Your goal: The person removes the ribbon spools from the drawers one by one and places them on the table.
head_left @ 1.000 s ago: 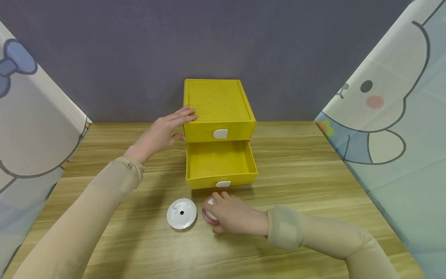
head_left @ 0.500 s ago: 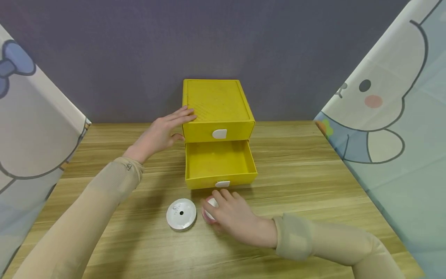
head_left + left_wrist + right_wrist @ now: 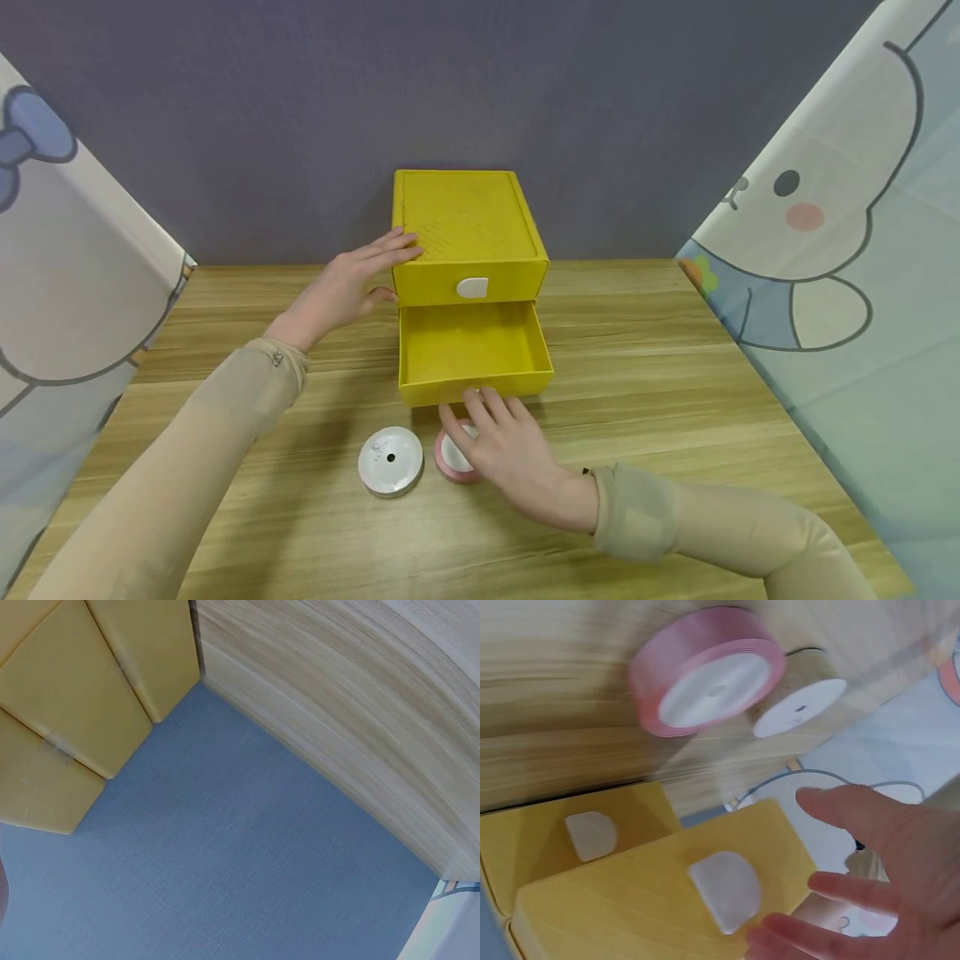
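Left hand: the left hand (image 3: 345,283) lies with its fingers straight on the top of the cabinet at its left front corner, the thumb lower, by the side; it grips nothing.
Right hand: the right hand (image 3: 517,462) has its fingers spread and holds nothing; its fingertips are at the front of the drawn-out drawer, though whether they touch it I cannot tell.
Cabinet: a yellow plastic two-drawer cabinet (image 3: 468,217) stands near the table's back edge, about midway between its left and right edges.
Drawers: the yellow lower drawer (image 3: 465,342) is pulled out toward the near side of the table; the yellow upper drawer (image 3: 431,286) is pushed in. Each has a white rounded handle (image 3: 726,892).
Pink roll: a pink ribbon roll with a white disc face (image 3: 452,456) lies flat on the wood-grain table (image 3: 660,400) before the lower drawer, partly behind the right hand.
White spool: a round white spool with a dark centre hole (image 3: 391,461) lies flat just beside it, toward the table's left edge.
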Demonstrator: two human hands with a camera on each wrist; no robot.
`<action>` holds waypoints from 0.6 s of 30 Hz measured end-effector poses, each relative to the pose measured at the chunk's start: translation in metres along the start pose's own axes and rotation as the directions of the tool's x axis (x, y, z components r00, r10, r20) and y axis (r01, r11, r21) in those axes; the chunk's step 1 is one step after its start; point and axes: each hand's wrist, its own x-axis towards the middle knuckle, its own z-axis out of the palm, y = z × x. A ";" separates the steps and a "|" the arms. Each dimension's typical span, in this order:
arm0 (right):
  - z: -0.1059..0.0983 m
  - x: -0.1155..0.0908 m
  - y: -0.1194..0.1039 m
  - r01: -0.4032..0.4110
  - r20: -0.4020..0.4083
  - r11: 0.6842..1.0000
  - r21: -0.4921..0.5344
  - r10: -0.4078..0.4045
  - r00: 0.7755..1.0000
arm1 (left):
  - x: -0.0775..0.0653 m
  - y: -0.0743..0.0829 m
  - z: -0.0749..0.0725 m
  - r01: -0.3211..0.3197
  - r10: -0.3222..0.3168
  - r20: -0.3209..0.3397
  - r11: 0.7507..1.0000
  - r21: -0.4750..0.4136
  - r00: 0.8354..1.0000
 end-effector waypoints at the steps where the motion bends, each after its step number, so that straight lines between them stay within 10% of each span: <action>1: 0.002 0.000 0.000 0.001 -0.018 1.000 -0.007 -0.001 1.000 | 0.000 0.000 0.000 0.000 0.000 0.000 1.000 0.002 1.000; 18: 0.045 0.003 0.013 0.084 -0.302 0.985 -0.153 -0.127 0.945 | 0.000 0.000 0.000 0.007 -0.007 0.001 1.000 -0.006 1.000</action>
